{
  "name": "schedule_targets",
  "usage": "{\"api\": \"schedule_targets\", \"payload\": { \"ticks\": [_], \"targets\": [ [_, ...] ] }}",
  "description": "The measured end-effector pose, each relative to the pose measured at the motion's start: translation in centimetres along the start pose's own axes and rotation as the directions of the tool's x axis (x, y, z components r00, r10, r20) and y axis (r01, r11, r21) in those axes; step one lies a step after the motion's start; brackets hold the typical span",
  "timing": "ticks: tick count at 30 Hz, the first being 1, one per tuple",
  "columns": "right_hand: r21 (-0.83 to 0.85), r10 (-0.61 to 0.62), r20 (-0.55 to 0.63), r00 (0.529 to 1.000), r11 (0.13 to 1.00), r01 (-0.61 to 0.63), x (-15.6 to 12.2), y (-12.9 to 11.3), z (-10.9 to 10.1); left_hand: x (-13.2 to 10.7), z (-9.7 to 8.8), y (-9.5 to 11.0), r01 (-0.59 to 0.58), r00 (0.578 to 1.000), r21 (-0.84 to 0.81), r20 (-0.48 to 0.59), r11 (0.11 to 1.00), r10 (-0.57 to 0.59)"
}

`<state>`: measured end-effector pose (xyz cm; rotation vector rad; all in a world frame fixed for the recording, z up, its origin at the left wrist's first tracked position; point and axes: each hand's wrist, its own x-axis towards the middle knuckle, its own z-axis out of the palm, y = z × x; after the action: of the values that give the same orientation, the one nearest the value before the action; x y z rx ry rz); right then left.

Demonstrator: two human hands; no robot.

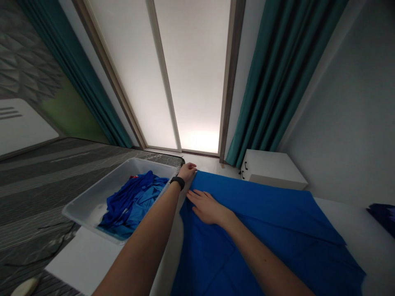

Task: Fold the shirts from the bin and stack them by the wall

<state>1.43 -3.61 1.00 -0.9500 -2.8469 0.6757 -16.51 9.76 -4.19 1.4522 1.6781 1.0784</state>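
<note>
A large blue cloth point(271, 209) lies spread over a pale work surface point(173, 255), with light creases across it. At its far left corner, my left hand point(187, 171) has its fingers closed on the edge of the fabric; a black band circles that wrist. My right hand point(206, 206) lies palm down on the cloth just nearer to me, fingers stretched out toward the left edge. Left of my forearm stands a translucent plastic bin point(83, 197) holding crumpled blue garments point(135, 201) in darker and lighter shades.
Beneath the bin is a white board point(83, 259) on a grey striped bed point(37, 205). A white drawer cabinet point(274, 168) stands beyond the cloth, by teal curtains point(277, 82). Frosted sliding doors point(194, 74) are straight ahead. Dark folded fabric point(382, 218) sits at far right.
</note>
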Motion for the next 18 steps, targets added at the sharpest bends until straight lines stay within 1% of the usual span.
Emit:
{"api": "schedule_targets", "payload": {
  "ticks": [3,7,10,14,18],
  "targets": [
    [0.027,0.022,-0.039,0.999,0.999,-0.021,0.2,0.5,0.1,-0.2,-0.2,0.2,-0.019,1.0,0.006,0.022,1.0,0.019],
    [0.03,-0.005,0.0,1.0,1.0,0.005,0.4,0.5,1.0,-0.5,-0.4,0.6,-0.041,0.998,0.054,0.039,0.998,0.039],
    [0.028,-0.004,0.004,1.0,1.0,0.004,0.4,0.2,1.5,-0.8,-0.6,0.9,-0.054,0.998,0.095,0.044,0.994,0.05],
    [0.037,-0.013,0.019,1.0,0.999,0.012,0.3,0.1,1.2,-0.9,-0.6,1.4,-0.052,0.997,0.118,0.058,0.992,0.046],
    [0.047,-0.023,0.04,0.999,0.999,0.021,0.1,-0.1,1.0,-0.8,-0.6,1.5,-0.037,0.998,0.107,0.06,0.994,0.03]
  ]
}}
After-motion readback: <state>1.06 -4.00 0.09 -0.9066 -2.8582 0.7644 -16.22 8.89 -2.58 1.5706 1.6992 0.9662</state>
